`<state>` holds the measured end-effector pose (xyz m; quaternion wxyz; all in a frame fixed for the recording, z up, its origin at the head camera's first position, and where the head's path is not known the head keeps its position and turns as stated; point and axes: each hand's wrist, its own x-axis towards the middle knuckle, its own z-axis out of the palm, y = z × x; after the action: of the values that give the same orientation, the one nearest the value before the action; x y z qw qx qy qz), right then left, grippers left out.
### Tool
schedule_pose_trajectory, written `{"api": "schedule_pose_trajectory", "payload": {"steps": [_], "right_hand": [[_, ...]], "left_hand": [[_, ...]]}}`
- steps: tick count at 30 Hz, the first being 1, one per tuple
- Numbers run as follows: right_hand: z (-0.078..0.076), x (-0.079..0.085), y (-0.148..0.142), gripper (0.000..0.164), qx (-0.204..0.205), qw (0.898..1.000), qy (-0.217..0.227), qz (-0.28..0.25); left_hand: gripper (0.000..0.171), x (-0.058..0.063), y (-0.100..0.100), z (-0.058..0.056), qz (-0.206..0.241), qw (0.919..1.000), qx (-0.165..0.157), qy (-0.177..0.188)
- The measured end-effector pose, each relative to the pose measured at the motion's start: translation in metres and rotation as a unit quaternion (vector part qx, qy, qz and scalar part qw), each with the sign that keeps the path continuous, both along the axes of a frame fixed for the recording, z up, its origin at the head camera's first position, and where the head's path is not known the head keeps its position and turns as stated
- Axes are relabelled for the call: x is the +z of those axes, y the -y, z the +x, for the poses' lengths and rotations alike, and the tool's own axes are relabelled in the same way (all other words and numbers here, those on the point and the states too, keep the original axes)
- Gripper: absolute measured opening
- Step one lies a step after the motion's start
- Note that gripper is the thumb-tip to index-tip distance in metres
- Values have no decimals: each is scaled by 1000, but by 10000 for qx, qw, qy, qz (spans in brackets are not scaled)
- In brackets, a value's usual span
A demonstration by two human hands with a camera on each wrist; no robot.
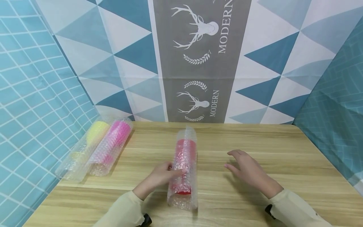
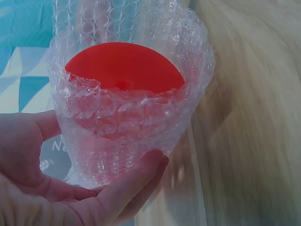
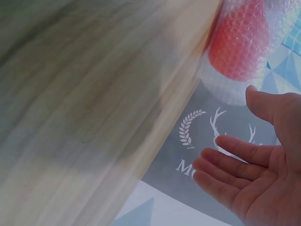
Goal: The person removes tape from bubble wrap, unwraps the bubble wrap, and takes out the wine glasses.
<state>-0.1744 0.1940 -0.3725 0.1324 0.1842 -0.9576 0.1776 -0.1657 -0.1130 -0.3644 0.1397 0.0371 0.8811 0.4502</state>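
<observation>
A red, round-ended object rolled in clear bubble wrap [image 1: 185, 157] lies lengthwise at the middle of the table. My left hand [image 1: 161, 176] grips it from the left, with the thumb over the top of the wrap. In the left wrist view, the object's flat red end [image 2: 124, 66] shows inside the wrap's open end, and fingers curl around the wrap. My right hand [image 1: 250, 170] hovers to the right of the roll, apart from it, its fingers loosely extended and holding nothing. The right wrist view shows that palm [image 3: 268, 188] below the wrapped red object [image 3: 240, 42].
At the table's left side lie two more bubble-wrapped rolls side by side, one yellow [image 1: 97, 132] and one pink [image 1: 120, 132]. Patterned cloth [image 1: 198, 63] hangs behind the wooden table [image 1: 283, 148], with blue-green sheets [image 1: 34, 85] along both sides.
</observation>
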Motion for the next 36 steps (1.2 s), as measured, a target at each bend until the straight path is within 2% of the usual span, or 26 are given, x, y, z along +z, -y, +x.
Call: {"api": "schedule_pose_trajectory", "payload": {"steps": [7,13,28,36], "right_hand": [[-2,4,6,44,155,9997,-194,25],[-5,7,12,44,231,9994,-250,47],[-15,24,33,45,568,9965,-584,202],[-19,33,42,44,786,9922,-833,494]], "left_hand": [[64,-1,-8,2,106,9996,-275,-19],[63,-5,-16,3,258,9988,-427,-26],[66,-6,-32,6,219,9992,-321,-97],[77,-7,-42,7,637,9971,-418,-46]]}}
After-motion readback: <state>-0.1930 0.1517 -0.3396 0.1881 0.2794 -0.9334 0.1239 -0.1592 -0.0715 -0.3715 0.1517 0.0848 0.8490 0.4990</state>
